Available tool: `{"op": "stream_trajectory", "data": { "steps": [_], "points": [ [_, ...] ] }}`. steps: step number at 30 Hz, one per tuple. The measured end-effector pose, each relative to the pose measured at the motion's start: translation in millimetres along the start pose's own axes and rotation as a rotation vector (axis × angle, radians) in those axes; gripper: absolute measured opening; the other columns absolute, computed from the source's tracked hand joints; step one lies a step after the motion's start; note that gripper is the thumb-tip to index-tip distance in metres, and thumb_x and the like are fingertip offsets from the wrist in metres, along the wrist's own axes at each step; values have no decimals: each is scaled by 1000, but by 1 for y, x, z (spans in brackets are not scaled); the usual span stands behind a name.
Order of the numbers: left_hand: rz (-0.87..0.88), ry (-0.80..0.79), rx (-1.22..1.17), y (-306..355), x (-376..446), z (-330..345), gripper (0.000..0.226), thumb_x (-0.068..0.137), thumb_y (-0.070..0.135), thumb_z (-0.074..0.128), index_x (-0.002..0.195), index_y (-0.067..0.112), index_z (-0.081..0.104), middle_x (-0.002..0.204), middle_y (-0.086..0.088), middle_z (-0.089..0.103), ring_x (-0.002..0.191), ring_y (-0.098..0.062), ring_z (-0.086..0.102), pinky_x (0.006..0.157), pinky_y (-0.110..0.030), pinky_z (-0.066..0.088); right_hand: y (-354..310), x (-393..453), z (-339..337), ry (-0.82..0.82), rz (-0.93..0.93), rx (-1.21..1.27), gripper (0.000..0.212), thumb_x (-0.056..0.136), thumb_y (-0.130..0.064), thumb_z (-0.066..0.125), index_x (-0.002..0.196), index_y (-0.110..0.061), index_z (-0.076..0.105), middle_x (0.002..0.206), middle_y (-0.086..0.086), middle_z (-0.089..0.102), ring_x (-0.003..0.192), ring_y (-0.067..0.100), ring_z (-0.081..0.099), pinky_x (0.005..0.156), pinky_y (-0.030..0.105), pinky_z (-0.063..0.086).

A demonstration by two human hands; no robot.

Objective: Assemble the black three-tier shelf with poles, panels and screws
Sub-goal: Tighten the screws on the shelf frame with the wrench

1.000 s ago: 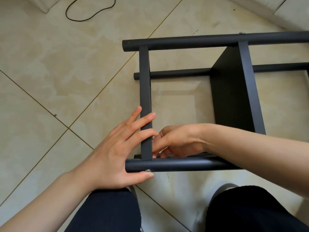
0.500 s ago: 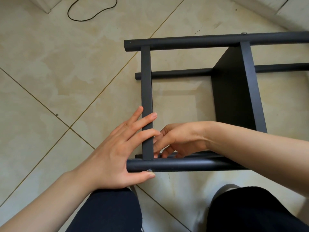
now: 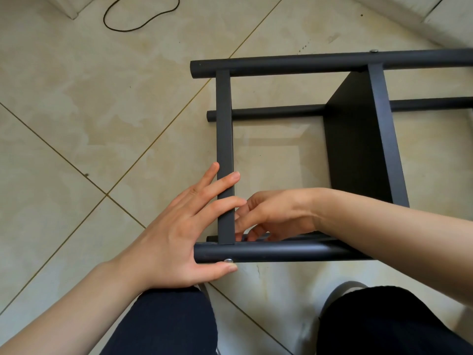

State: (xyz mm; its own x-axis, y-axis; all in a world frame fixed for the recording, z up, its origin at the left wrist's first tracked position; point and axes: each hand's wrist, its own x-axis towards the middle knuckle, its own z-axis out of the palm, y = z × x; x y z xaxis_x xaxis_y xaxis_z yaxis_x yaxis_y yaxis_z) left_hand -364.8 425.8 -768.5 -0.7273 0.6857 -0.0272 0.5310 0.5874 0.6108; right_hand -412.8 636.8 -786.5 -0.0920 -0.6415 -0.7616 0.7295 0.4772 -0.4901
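Shelf (image 3: 358,155), matte black and partly built, is laid on its side on glossy beige floor tiles (image 3: 76,124), just ahead of the knees. Round poles (image 3: 281,251) are joined by flat, square-edged panels (image 3: 225,149). The left hand (image 3: 179,234) is spread flat against the end panel, its thumb set beside a silver screw head (image 3: 228,260). The right hand (image 3: 276,216) is curled inside the frame; whether anything is held cannot be told.

Tiled floor (image 3: 107,103): black shelf frame (image 3: 358,139) lying sideways; black cable (image 3: 133,24) apart.
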Motion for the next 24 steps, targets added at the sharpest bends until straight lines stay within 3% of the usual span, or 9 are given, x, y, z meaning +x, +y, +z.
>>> {"op": "stream_trajectory", "data": {
  "steps": [3,8,13,18,24],
  "points": [
    [1,3,-5,0,0,0,81,76,55,73,145,21,45,167,6,17,156,-24,6,120,-29,21,1,4,4,37,7,-41,15,92,-18,64,78,-15,69,77,-1,65,72,13,58,75,28,48],
    [0,1,-6,0,0,0,81,76,55,73,144,21,46,167,6,17,156,-24,5,121,-26,20,-1,-2,-1,-35,-2,18,13,94,-15,59,87,-15,71,86,0,67,80,15,59,87,34,46],
    [1,1,-2,-1,0,0,81,76,55,73,145,22,45,167,7,16,156,-24,5,121,-26,19,1,4,3,41,16,-53,18,91,-16,63,74,-15,70,72,-1,66,69,13,58,78,31,46],
    [3,3,-5,-1,0,0,81,77,56,72,145,23,44,167,7,16,156,-24,5,120,-24,18,0,0,-3,-39,-20,23,12,94,-13,60,88,-15,71,85,0,69,79,15,60,86,35,46],
    [4,3,-4,-1,0,0,81,76,56,73,145,22,45,167,7,16,156,-24,5,121,-25,19,2,5,1,19,0,-42,16,89,-21,67,74,-19,73,78,-1,68,75,14,60,84,35,44]
  ]
}}
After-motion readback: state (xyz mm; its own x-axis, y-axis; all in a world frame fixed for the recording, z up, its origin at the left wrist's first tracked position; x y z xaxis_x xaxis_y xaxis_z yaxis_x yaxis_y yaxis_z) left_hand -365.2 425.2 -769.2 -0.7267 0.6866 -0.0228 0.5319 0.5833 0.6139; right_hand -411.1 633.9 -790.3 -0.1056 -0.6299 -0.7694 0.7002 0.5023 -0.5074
